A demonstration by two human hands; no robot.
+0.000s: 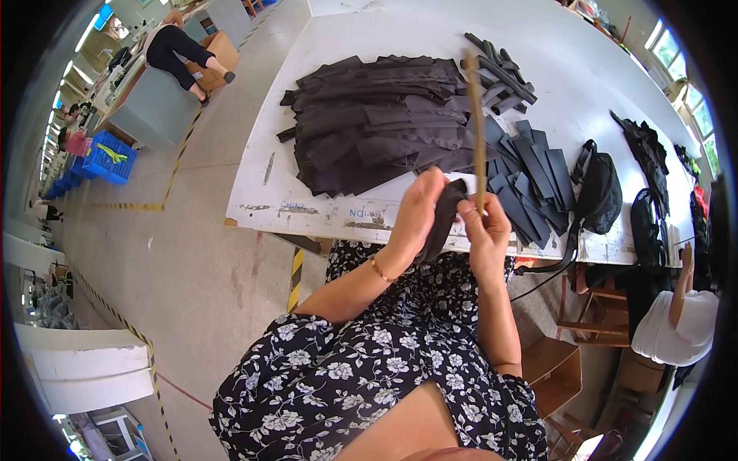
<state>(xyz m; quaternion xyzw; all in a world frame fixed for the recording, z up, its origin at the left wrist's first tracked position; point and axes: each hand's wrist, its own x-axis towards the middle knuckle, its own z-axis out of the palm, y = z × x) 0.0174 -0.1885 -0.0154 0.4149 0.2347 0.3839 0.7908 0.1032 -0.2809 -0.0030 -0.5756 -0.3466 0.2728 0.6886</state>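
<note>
Just past the near edge of the table, my left hand (417, 211) holds a folded black fabric piece (443, 223) against its palm, with the fingers together. The thumb and fingers of my right hand (487, 229) close round a thin wooden stick (478, 131), which points up and away over the table. My right thumb is close to the fabric's upper edge; whether it also pinches the fabric I cannot tell. Beyond my hands lies a broad spread of overlapping dark fabric pieces (377, 123). Flat dark strips (530, 184) lie to the right of my right hand.
On the white table (257, 165), dark rolled tubes (503, 77) lie at the back and a black mesh bag (600, 192) at the right. One person in white (676, 326) sits at the right. Another person (177, 58) bends over a cardboard box (215, 61) at far left.
</note>
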